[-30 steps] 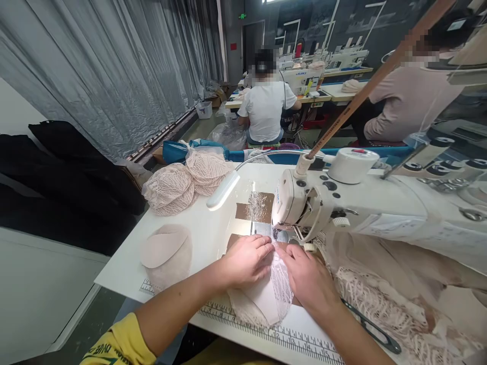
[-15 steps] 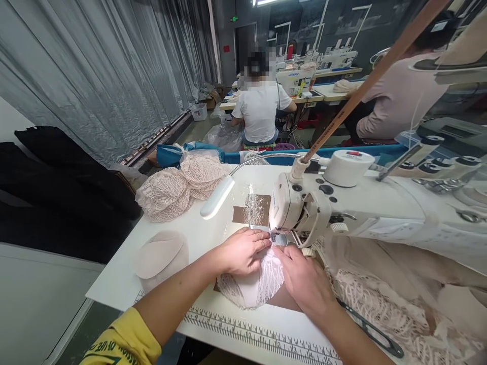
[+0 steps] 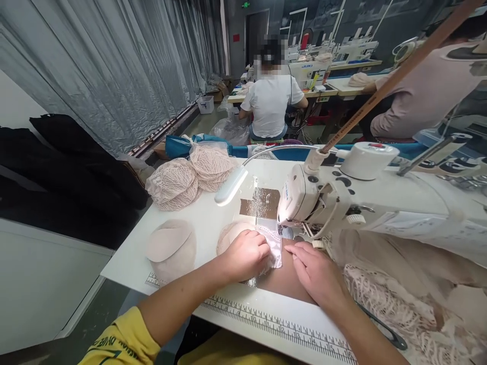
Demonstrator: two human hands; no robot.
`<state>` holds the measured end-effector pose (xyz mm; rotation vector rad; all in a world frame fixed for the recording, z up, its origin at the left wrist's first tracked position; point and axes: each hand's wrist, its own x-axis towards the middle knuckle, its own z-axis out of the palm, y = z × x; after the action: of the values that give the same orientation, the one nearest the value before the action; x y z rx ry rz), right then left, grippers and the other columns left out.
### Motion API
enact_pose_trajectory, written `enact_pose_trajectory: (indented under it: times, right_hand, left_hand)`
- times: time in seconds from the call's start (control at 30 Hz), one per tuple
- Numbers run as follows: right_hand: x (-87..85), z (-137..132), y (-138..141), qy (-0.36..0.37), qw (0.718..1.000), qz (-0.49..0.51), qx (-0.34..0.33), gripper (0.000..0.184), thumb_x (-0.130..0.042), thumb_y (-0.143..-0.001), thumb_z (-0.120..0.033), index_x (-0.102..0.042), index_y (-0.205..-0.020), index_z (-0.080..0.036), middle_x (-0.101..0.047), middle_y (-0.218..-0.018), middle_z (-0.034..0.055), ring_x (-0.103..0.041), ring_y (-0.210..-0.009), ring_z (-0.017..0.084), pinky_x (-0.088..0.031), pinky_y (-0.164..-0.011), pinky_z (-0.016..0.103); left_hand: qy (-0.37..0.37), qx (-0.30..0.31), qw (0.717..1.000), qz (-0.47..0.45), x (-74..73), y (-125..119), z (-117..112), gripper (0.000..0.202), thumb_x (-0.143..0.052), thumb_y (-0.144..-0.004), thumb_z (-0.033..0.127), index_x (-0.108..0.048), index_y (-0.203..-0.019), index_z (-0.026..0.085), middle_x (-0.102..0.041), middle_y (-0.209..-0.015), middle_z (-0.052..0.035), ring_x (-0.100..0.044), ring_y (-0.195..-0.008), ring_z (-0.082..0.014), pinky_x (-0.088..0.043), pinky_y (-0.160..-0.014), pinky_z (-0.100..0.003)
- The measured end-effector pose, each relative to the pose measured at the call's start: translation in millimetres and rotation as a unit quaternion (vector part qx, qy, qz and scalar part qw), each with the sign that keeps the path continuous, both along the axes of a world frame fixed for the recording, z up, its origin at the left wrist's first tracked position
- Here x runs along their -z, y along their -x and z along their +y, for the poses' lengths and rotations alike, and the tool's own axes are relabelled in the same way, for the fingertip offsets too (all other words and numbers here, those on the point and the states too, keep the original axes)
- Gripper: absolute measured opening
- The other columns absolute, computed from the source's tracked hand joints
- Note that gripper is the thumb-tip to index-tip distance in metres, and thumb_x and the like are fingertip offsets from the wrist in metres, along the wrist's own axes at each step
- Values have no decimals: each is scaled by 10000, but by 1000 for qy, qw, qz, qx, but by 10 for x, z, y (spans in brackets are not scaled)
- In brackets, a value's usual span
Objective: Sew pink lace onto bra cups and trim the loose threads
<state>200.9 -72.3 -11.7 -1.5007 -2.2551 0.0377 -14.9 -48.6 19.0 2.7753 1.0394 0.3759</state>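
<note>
My left hand (image 3: 249, 253) is curled over a beige lace cup piece (image 3: 274, 248), gripping it on the sewing machine bed. The piece's rounded part (image 3: 228, 235) shows to the left of the hand, and its lace edge lies just before the needle area of the white sewing machine (image 3: 299, 195). My right hand (image 3: 315, 268) rests on the brown plate (image 3: 283, 281) with its fingers stretched out, holding nothing. Its forefinger tip is close to the lace edge, a little apart from it. The underside of the left fingers is hidden.
Stacked lace cups (image 3: 175, 182) lie at the table's back left, plain beige cups (image 3: 171, 248) nearer. A lamp (image 3: 231, 186) leans over the table. Scissors (image 3: 384, 327) and heaped lace fabric (image 3: 391, 294) lie right. A ruler strip (image 3: 266, 322) runs along the front. Co-workers sit beyond.
The lace piece has turned and shifted left, away from the needle, under my left hand. My right hand has come off the fabric. The view has swung slightly left.
</note>
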Motion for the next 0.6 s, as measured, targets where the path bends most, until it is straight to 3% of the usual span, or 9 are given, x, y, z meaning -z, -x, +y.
enact_pose_trajectory:
  times: [0.13, 0.27, 0.37, 0.5, 0.6]
  right_hand:
    - [-81, -31, -13, 31, 999, 36, -18, 342, -361, -867, -145, -685, -970, -181, -719, -960, 43, -673, -818, 177, -529, -652, 280]
    - [-164, -76, -31, 95, 993, 68, -34, 315, -361, -892, -167, -657, -998, -191, -687, -1025, 51, -657, -867, 172, -522, -687, 279]
    - [-239, -131, 16, 136, 985, 68, -84, 315, -355, -915, -168, -639, -1043, -215, -665, -1014, 55, -637, -834, 163, -500, -667, 268]
    - [-270, -245, 110, 144, 981, -27, -127, 332, -354, -883, -93, -651, -979, -208, -598, -793, 48, -573, -707, 178, -435, -579, 273]
    - [-178, -344, 114, 97, 984, -85, -120, 371, -387, -806, -20, -643, -1021, -180, -563, -779, 51, -539, -707, 191, -413, -584, 284]
  left_hand:
    - [10, -1, 999, -42, 85, -3, 22, 163, -443, -846, 148, -549, -722, 155, -591, -759, -62, -517, -737, -177, -412, -704, -301]
    - [58, 3, 994, -94, 49, 61, 34, 125, -439, -846, 161, -513, -745, 168, -572, -733, -40, -500, -709, -165, -408, -682, -281]
    - [81, -5, 991, -108, 15, 96, 31, 122, -432, -855, 173, -500, -754, 172, -553, -718, -29, -488, -697, -161, -407, -672, -274]
    - [87, 20, 991, -102, 8, 130, 27, 107, -435, -869, 174, -535, -829, 168, -581, -800, -44, -512, -756, -168, -413, -714, -279]
    - [61, 62, 994, -70, 30, 146, 15, 146, -457, -870, 152, -594, -918, 169, -598, -879, -61, -522, -808, -177, -397, -758, -298]
